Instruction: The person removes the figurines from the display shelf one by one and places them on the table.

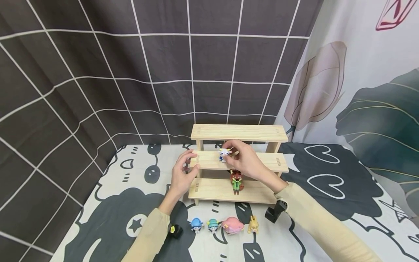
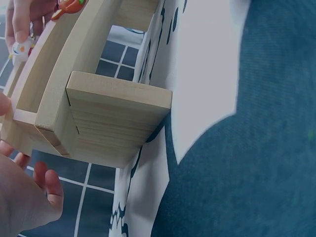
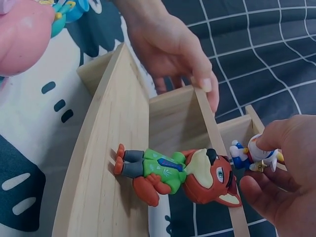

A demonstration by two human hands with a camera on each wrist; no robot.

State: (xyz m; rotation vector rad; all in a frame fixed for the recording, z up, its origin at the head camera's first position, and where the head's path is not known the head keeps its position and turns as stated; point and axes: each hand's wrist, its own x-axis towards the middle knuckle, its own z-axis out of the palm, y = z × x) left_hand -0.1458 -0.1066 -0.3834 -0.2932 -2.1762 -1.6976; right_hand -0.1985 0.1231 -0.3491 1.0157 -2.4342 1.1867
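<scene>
A small white and blue figurine (image 1: 224,155) is at the middle step of a three-tier wooden shelf (image 1: 209,188). My right hand (image 1: 246,159) pinches it between thumb and fingers; in the right wrist view the figurine (image 3: 251,153) shows at the step's edge. With my left hand (image 1: 183,172) I grip the left end of the middle step, thumb on the front and fingers behind; the left wrist view shows that hand (image 2: 29,197) at the wood. On the lowest step stands a fox figurine (image 1: 236,182) in a green shirt, beneath my right hand.
Several figurines line the cloth in front of the shelf: a blue-capped one (image 1: 196,225), a teal-capped one (image 1: 212,225), a round pink one (image 1: 232,225) and a yellow one (image 1: 253,225). Behind the shelf hangs a dark grid-patterned curtain (image 1: 212,58).
</scene>
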